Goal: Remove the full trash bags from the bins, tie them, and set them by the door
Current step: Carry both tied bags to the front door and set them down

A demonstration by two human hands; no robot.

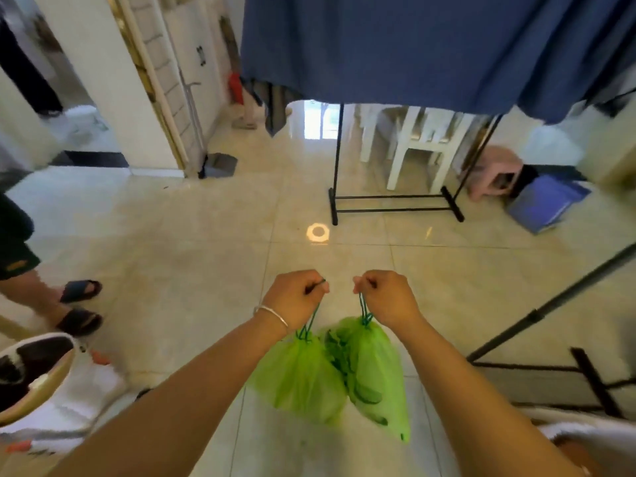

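Two full green trash bags hang above the tiled floor in the lower middle of the head view, touching each other. My left hand [296, 297] is closed on the dark green drawstring of the left trash bag [299, 376]. My right hand [385, 297] is closed on the drawstring of the right trash bag [375, 373]. Both bag mouths are cinched shut under the strings. A silver bracelet sits on my left wrist.
A black clothes rack [395, 201] draped with a blue sheet [430, 46] stands ahead. Behind it are white chairs [416, 146], a pink stool and a blue box [547, 204]. A person's sandalled feet [81, 304] are at the left. A white bin [38, 373] sits at lower left, a dustpan [220, 165] by the wall.
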